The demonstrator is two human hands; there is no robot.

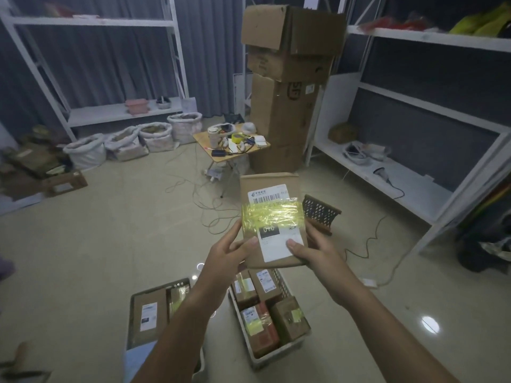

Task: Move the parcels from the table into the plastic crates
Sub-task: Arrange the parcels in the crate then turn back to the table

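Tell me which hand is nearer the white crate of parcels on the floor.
Right. The right hand holds the parcel directly above the white crate; the left hand holds it over the floor gap beside that crate.

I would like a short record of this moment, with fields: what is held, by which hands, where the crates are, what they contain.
held item: flat cardboard parcel with white label and yellow tape band
left hand: grips parcel's lower left edge
right hand: grips parcel's lower right edge, thumb on label
white crate: on floor below parcel, holds several parcels
dark crate: on floor to its left, holds parcels
parcel position: in the air above the crates
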